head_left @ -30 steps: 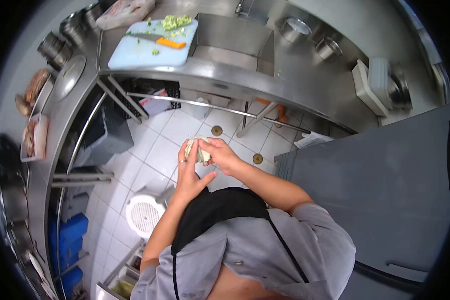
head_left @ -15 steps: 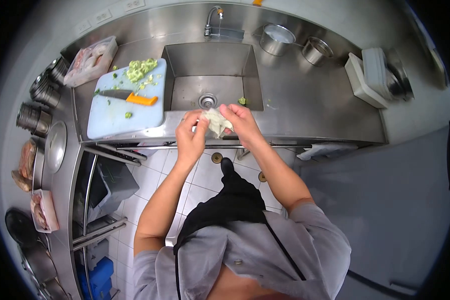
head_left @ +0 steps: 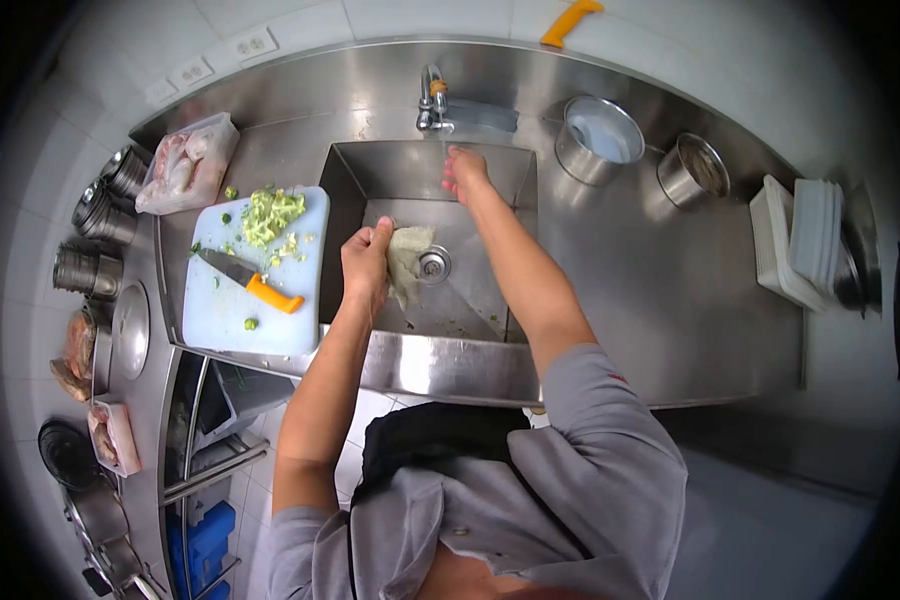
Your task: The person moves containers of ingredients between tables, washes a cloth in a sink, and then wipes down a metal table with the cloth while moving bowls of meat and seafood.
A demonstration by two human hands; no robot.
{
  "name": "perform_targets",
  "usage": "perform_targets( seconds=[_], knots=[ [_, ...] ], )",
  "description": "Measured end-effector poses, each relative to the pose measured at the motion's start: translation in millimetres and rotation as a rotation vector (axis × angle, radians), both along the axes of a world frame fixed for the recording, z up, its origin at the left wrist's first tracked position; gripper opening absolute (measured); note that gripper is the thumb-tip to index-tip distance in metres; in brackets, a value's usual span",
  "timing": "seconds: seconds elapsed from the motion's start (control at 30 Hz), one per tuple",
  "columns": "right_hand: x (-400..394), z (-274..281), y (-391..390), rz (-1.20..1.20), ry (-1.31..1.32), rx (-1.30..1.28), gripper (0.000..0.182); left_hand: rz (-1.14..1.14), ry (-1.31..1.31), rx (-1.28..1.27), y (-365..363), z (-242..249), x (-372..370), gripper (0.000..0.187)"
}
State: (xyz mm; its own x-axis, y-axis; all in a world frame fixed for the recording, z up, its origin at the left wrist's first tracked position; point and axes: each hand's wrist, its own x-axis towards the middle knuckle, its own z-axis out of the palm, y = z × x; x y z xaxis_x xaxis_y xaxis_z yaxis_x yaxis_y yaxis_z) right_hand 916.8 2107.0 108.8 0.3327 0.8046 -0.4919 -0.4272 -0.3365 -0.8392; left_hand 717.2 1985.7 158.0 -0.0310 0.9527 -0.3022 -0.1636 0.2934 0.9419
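Note:
My left hand (head_left: 366,260) grips a crumpled pale cloth (head_left: 407,264) that hangs over the steel sink (head_left: 490,300), near the drain. My right hand (head_left: 464,170) is stretched out to the far side of the sink, just under the tap (head_left: 432,100), with fingers loosely bent and nothing in it. A thin stream of water seems to fall by the fingers. To the left of the sink lies a light blue cutting board (head_left: 220,300) with chopped green vegetable (head_left: 271,216) and an orange-handled knife (head_left: 250,282).
A bag of raw meat (head_left: 185,165) lies behind the board. Two steel pots (head_left: 598,138) (head_left: 693,171) stand right of the tap, stacked white trays (head_left: 805,250) at far right. Steel canisters (head_left: 95,240), a lid and food trays line the left counter.
The view swung from the floor up to the sink. Both hands held the cloth before; now only the left holds it, and the right has reached forward under the tap.

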Motion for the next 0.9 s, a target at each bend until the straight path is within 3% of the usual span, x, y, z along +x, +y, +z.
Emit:
perform_targets(
  seconds=[0.1,0.17,0.23,0.33,0.43,0.47,0.5,0.57,0.7,0.77,0.9],
  knots=[
    [10.3,-0.1,48.5,0.006,0.042,0.083,0.024,-0.031,0.001,-0.042,19.6,-8.5,15.4,0.037],
    [15.2,-8.6,59.7,0.078,0.044,0.195,0.025,-0.138,0.123,-0.001,40.9,-27.6,20.9,0.025],
    [15.7,2.6,43.0,0.158,0.029,0.294,0.026,-0.209,0.223,0.005,50.3,-24.7,41.4,0.023],
    [10.1,-12.8,0.5,0.197,-0.036,0.162,0.031,-0.299,0.260,0.112,79.7,-55.6,71.7,0.025],
    [14.7,-40.1,-41.2,0.249,-0.197,0.211,0.040,-0.554,0.747,0.486,111.9,-60.6,88.9,0.023],
    [20.6,-61.5,-47.7,0.210,-0.106,0.275,0.040,-0.570,0.813,0.457,120.7,-57.3,95.3,0.022],
    [26.0,-69.7,-57.9,0.250,-0.187,0.249,0.037,-0.591,0.886,0.420,123.8,-52.9,97.3,0.021],
    [44.2,-60.7,-63.4,0.338,-0.353,0.225,0.030,-0.604,0.775,0.434,127.6,-43.6,96.9,0.021],
    [48.7,-11.0,-70.0,0.360,-0.908,0.234,0.025,-0.704,0.862,0.522,124.8,-38.1,93.8,0.018],
    [51.4,-4.0,-62.5,0.463,-0.963,0.158,0.028,-0.712,0.952,0.593,119.9,-25.4,93.0,0.018],
    [58.7,-6.8,-54.5,0.473,-0.958,0.119,0.027,-0.465,0.685,0.614,122.0,-23.6,87.0,0.019]
  ],
)
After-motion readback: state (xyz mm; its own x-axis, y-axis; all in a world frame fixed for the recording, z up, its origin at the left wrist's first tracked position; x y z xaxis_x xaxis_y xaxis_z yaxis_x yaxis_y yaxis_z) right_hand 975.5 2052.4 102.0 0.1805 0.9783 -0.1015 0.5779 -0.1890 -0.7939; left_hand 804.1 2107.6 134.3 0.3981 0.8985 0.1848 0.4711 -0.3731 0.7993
